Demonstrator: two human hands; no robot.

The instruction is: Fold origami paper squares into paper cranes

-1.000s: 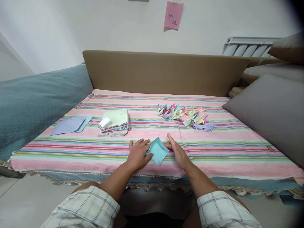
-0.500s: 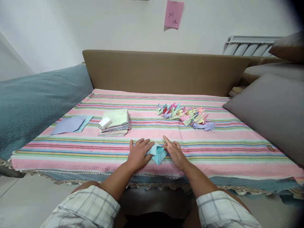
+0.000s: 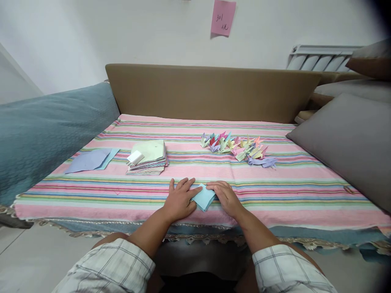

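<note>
A turquoise sheet of folding paper (image 3: 204, 197), now a small layered square with one corner toward me, lies on the striped cloth (image 3: 122, 207). My left hand (image 3: 181, 199) rests at its left side, fingers spread, the index fingertip pressing on the upper left of the paper. My right hand (image 3: 226, 197) lies at the paper's upper right edge, its fingers stretched out side by side and touching it near the far corner. The right thumb is mostly hidden. Beyond my right hand stand several folded paper cranes (image 3: 238, 147) in many colours.
A stack of coloured paper (image 3: 152, 152) with a white charger plug (image 3: 135, 158) on top sits beyond my left hand. Farther left lie a lilac sheet (image 3: 88, 159) and a turquoise sheet (image 3: 109, 158). A grey cushion (image 3: 351, 142) leans at right; the brown backrest (image 3: 214, 93) bounds the far side.
The turquoise paper has gone from a larger opened diamond, through a raised, partly collapsed shape, to a smaller flattened square. My right hand has moved left onto its edge; my left index finger now presses on top.
</note>
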